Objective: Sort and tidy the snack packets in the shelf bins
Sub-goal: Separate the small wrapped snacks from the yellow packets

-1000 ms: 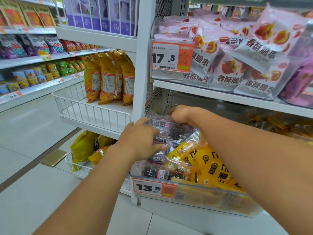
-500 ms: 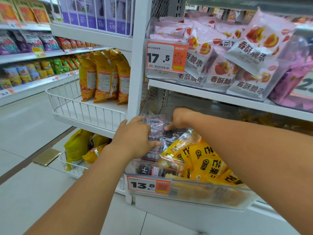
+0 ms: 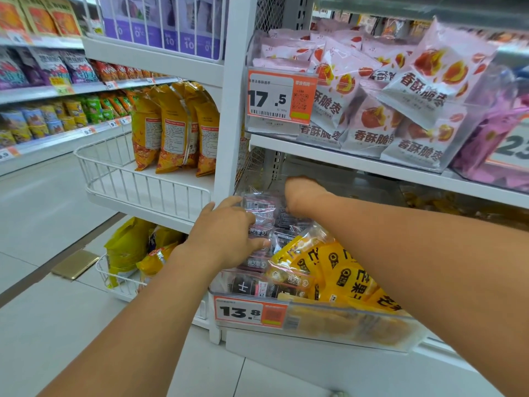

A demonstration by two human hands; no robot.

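Both hands are deep in the clear plastic bin (image 3: 343, 319) on the lower shelf, the one fronted by the 13.8 price tag (image 3: 250, 310). The left hand (image 3: 226, 233) lies over the near side of a stack of small dark packets (image 3: 262, 213), its fingers (image 3: 259, 242) curled around their edge and its thumb on the bin's left side, evidently to keep the stack from toppling outward. The right hand (image 3: 303, 193) reaches to the back of the same stack with the knuckles toward the camera; its fingers are bent down into the packets and seem to pinch or press them, though the fingertips are hidden, so whether they truly grip one cannot be told. Held between two hands like this, the dark packets appear to be being squared up and pushed to the left rear of the bin. The yellow mango packets (image 3: 343, 270) lie tilted in the front right of the same bin, touching the dark ones, with a few more dark packets lying flat behind the tag, so the two kinds are still mixed and the sorting looks unfinished. Above, the upper shelf bin (image 3: 274, 127) holds pink-and-white jujube packets (image 3: 418, 90) heaped loosely. To the left, a white wire basket (image 3: 134, 179) carries upright orange bags (image 3: 171, 127).
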